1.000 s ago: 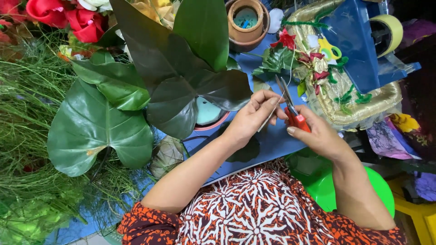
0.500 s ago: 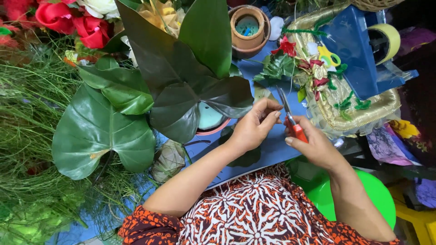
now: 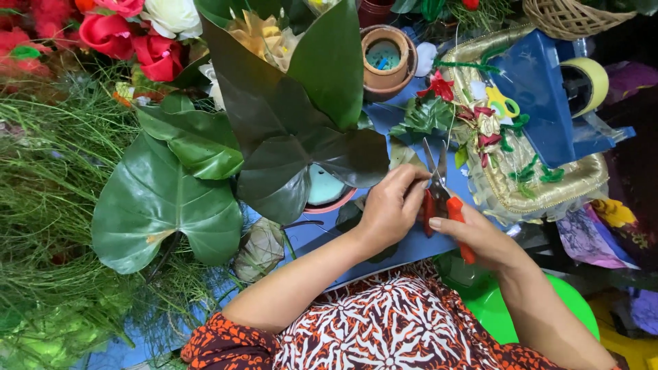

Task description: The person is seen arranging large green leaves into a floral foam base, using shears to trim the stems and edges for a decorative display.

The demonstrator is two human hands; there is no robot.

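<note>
Red-handled scissors [image 3: 442, 205] sat in your right hand [image 3: 480, 236], fingers curled shut around the grips, thumb laid along the near handle, blades pointing away from you toward the far side. Your right forearm came in from the near right corner, wrist bent slightly inward. Your left hand [image 3: 391, 205] met the scissors from the left, its fingers bent and pinched together right beside the blades; what it held there was too small to tell. That forearm ran diagonally from the near middle, over your patterned red and white sleeve [image 3: 226, 339], and crossed a blue board [image 3: 384, 116] that lay under both hands.

Just left of your left hand stood a cluster of big dark green leaves [image 3: 288, 130], with a paler, broad leaf [image 3: 157, 205] lower and further left, resting on thin green grass [image 3: 48, 171]. Red and white flowers [image 3: 137, 27] lay at the far left. Beyond your hands was a small brown clay pot [image 3: 387, 58]. To the right sat a gold tray [image 3: 548, 185] holding ribbon scraps, a blue holder [image 3: 541, 96] and a roll of yellow tape [image 3: 586, 82].
</note>
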